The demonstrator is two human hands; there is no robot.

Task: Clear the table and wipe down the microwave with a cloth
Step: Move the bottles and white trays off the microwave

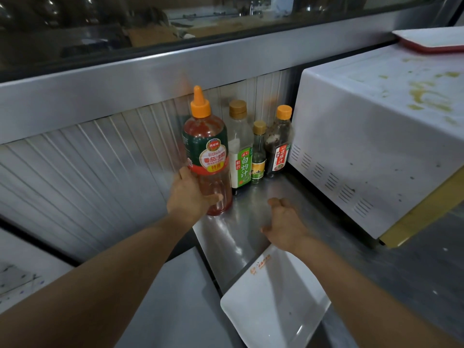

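white tray (273, 307) nearest; left hand (187, 197) grips ketchup bottle (207, 151).

The microwave (371, 136) and the red-rimmed tray (431, 41) on it are cut off by the right edge, and the right arm hides part of the white plate (273, 305).

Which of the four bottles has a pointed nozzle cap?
The tall red sauce bottle, leftmost in the row, gripped by the left hand. The other three have flat caps.
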